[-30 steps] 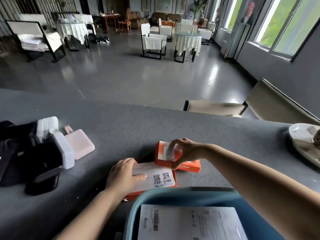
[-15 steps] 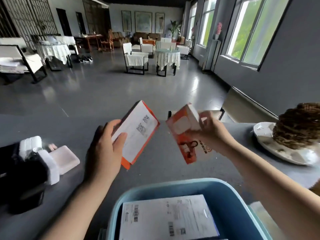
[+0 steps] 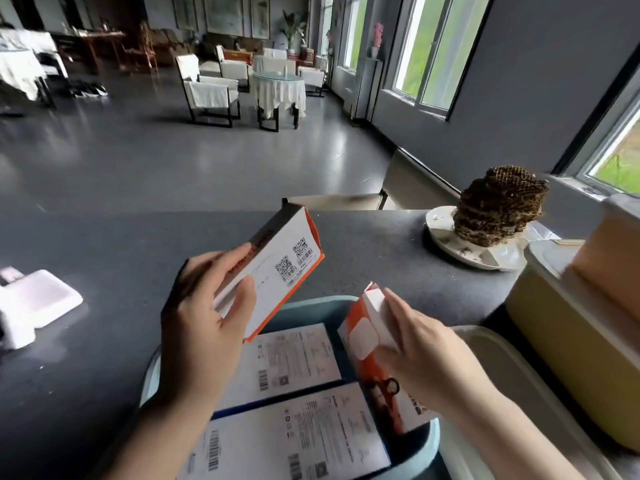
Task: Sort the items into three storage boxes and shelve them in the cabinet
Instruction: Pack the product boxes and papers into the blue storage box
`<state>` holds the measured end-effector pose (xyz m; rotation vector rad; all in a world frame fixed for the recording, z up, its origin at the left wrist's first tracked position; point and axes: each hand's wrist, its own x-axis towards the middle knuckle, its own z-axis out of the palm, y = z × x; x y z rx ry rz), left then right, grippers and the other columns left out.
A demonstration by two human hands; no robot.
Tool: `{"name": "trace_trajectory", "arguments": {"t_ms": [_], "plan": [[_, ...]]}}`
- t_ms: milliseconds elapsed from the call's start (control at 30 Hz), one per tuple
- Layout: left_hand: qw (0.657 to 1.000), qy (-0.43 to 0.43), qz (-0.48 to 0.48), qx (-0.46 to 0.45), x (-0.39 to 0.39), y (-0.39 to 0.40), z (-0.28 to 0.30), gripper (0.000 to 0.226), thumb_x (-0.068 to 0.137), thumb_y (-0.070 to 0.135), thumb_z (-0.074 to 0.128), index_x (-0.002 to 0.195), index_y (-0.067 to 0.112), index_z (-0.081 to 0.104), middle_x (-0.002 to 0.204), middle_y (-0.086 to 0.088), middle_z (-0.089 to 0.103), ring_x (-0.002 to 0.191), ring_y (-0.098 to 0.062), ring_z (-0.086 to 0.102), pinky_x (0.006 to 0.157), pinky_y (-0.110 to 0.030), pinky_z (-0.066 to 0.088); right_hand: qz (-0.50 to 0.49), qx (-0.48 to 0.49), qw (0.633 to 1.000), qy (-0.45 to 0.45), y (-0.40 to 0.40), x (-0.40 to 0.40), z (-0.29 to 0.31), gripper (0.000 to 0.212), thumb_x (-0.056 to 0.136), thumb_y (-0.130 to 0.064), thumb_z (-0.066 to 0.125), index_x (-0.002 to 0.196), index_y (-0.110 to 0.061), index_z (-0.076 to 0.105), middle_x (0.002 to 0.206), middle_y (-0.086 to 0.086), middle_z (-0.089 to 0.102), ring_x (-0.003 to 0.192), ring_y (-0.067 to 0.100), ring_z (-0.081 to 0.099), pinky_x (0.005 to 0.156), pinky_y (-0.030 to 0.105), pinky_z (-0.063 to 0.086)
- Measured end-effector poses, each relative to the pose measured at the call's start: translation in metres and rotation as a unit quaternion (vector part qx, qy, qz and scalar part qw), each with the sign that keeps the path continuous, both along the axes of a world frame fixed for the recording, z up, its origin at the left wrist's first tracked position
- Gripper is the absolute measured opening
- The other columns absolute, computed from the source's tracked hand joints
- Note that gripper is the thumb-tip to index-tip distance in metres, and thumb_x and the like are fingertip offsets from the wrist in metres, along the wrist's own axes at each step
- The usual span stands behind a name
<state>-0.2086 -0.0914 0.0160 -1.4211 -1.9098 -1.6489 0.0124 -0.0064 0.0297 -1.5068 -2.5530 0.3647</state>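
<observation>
My left hand (image 3: 204,313) grips a flat orange-and-white carton (image 3: 280,268) with QR codes, held tilted above the far rim of the blue storage box (image 3: 311,304). My right hand (image 3: 426,355) holds a smaller orange-and-white carton (image 3: 367,337) upright, its lower end inside the right side of the blue box. Two white flat boxes with printed labels (image 3: 294,355) (image 3: 311,434) lie on the bottom of that box.
A pale storage box rim (image 3: 512,372) sits right of the blue one, and a yellow box (image 3: 571,327) with a cardboard item beyond it. A white dish (image 3: 446,233) bears a brown honeycomb-like lump (image 3: 498,206). White and pink items (image 3: 38,299) lie at left on the grey counter (image 3: 104,244).
Both hands lifted the two orange cartons off the counter. The right hand has since lowered its carton into the blue box, while the left still holds its carton above the rim.
</observation>
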Motion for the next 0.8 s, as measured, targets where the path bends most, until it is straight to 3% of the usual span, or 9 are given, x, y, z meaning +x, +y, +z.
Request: {"name": "trace_trajectory", "arguments": {"t_ms": [67,167,267,467,533,667,733,800], "plan": [[1.000,0.000,-0.005,0.002,0.003,-0.002,-0.004,0.031,0.085,0.011,0.057,0.115,0.009,0.066,0.108,0.004,0.057,0.099,-0.002,0.052,0.089,-0.008,0.037,0.016,0.005,0.999,-0.029,-0.005,-0.006,-0.013,0.075,0.088,-0.034,0.047,0.151,-0.029,0.007,0.137,-0.006,0.051,0.109,0.021,0.058,0.073,0.031,0.044],[1.000,0.011,-0.010,-0.003,0.005,-0.004,-0.009,0.030,0.087,0.013,0.057,0.115,0.008,0.065,0.108,0.003,0.057,0.100,-0.002,0.052,0.089,-0.009,0.037,0.036,-0.006,0.998,-0.044,-0.011,-0.015,-0.034,0.061,0.096,-0.039,0.036,0.148,-0.024,0.008,0.137,-0.001,0.050,0.105,0.029,0.060,0.069,0.035,0.039],[1.000,0.018,-0.019,-0.007,0.007,-0.003,-0.011,0.029,0.088,0.013,0.057,0.115,0.007,0.065,0.107,0.002,0.057,0.098,-0.002,0.052,0.088,-0.008,0.037,0.035,-0.033,0.999,-0.025,-0.020,-0.019,-0.042,0.061,0.101,-0.043,0.030,0.151,-0.022,0.002,0.137,0.000,0.044,0.111,0.026,0.055,0.071,0.033,0.034],[0.999,0.027,-0.035,-0.021,0.007,0.002,-0.018,0.029,0.087,0.012,0.057,0.115,0.008,0.065,0.106,0.005,0.056,0.098,0.001,0.050,0.088,-0.007,0.036,0.054,-0.095,0.994,0.017,-0.026,-0.023,-0.039,0.065,0.101,-0.044,0.029,0.151,-0.029,-0.009,0.151,-0.001,0.032,0.119,0.026,0.052,0.090,0.036,0.043],[0.999,0.029,-0.037,-0.026,0.006,0.004,-0.021,0.029,0.087,0.013,0.057,0.115,0.009,0.065,0.106,0.005,0.056,0.098,0.002,0.050,0.088,-0.007,0.036,0.050,-0.103,0.993,0.027,-0.024,-0.025,-0.041,0.064,0.101,-0.044,0.030,0.151,-0.028,-0.006,0.150,0.000,0.032,0.119,0.026,0.053,0.090,0.036,0.043],[0.998,0.030,-0.036,-0.028,0.004,0.005,-0.024,0.030,0.088,0.014,0.057,0.116,0.009,0.065,0.106,0.002,0.057,0.098,-0.001,0.051,0.087,-0.008,0.038,0.025,0.027,0.999,0.023,-0.018,-0.028,-0.046,0.051,0.102,-0.033,0.031,0.148,-0.025,0.012,0.126,-0.002,0.052,0.100,0.024,0.059,0.065,0.032,0.033],[0.999,0.029,-0.037,-0.028,0.003,0.005,-0.024,0.029,0.088,0.014,0.057,0.115,0.009,0.065,0.106,0.002,0.057,0.098,-0.002,0.052,0.086,-0.009,0.039,0.015,0.092,0.996,0.000,-0.016,-0.029,-0.045,0.051,0.102,-0.029,0.033,0.149,-0.025,0.013,0.124,-0.006,0.053,0.100,0.021,0.059,0.062,0.030,0.030],[0.998,0.027,-0.038,-0.029,0.003,0.005,-0.024,0.029,0.088,0.014,0.057,0.116,0.009,0.065,0.106,0.003,0.057,0.098,-0.002,0.052,0.086,-0.012,0.040,0.024,0.089,0.995,-0.037,-0.017,-0.032,-0.048,0.055,0.101,-0.031,0.032,0.150,-0.027,0.008,0.122,-0.007,0.051,0.106,0.019,0.056,0.064,0.031,0.031]]}}
